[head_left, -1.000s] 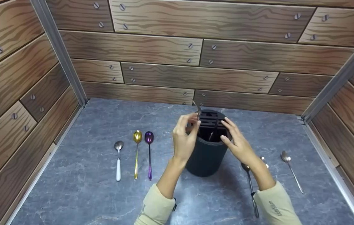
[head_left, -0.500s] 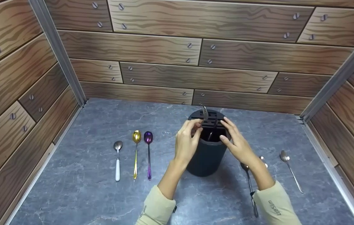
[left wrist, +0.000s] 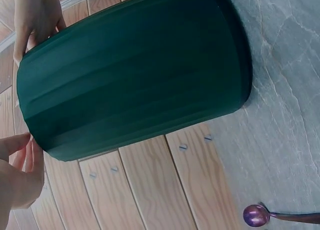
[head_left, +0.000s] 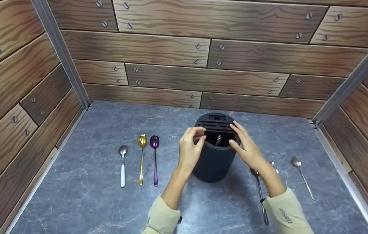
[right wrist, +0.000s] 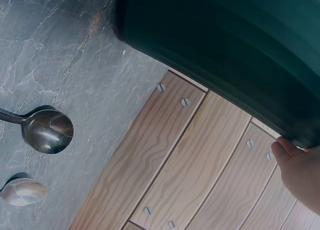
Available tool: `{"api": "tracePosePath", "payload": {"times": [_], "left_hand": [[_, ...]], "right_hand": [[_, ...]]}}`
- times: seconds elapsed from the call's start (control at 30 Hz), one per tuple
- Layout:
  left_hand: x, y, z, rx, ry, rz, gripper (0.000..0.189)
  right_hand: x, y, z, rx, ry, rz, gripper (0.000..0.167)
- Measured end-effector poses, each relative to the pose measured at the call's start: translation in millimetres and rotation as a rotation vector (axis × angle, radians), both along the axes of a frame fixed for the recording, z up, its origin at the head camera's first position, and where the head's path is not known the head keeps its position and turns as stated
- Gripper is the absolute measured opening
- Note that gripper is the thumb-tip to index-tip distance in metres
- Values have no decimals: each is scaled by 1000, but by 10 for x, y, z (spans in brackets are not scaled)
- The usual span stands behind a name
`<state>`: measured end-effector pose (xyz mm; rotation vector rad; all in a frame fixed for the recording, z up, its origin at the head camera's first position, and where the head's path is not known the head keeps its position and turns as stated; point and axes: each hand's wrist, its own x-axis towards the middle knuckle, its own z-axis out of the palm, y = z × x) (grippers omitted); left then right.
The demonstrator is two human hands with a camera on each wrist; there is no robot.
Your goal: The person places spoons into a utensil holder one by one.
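Note:
A dark green cylindrical utensil holder [head_left: 214,164] stands upright on the table, with a slotted black insert [head_left: 216,122] at the back of its mouth. Inside the open front part, a shiny piece of metal cutlery [head_left: 218,139] shows. My left hand [head_left: 190,148] is at the left of the rim, thumb and fingertips close together with nothing visible between them. My right hand [head_left: 247,149] rests at the right of the rim, its fingers spread and fairly straight. In the left wrist view, the fingertips of my left hand [left wrist: 22,172] meet the rim.
Left of the holder lie a white-handled spoon [head_left: 122,167], a gold spoon [head_left: 142,159] and a purple spoon [head_left: 155,159]. A dark spoon [head_left: 260,191] and a silver spoon [head_left: 302,177] lie right, with another spoon [right wrist: 24,192] mostly hidden by my right forearm in the head view. Wood-patterned walls surround the table.
The curved metal utensil in my left fingers moved right over the insert, then dropped out of sight at the holder. My left hand has drawn slightly back left; the right hand stays put.

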<state>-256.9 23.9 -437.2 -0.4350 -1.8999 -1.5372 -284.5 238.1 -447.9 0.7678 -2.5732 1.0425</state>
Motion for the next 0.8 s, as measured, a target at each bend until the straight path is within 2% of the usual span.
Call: {"api": "tracePosePath", "payload": {"times": [0.4, 0.8], "left_hand": [[-8, -133, -4, 3, 0, 54, 17], [-70, -340, -143, -15, -26, 151, 18]], "right_hand": [[17, 7, 5, -3, -19, 3, 53], [8, -1, 5, -6, -18, 1, 52]]}}
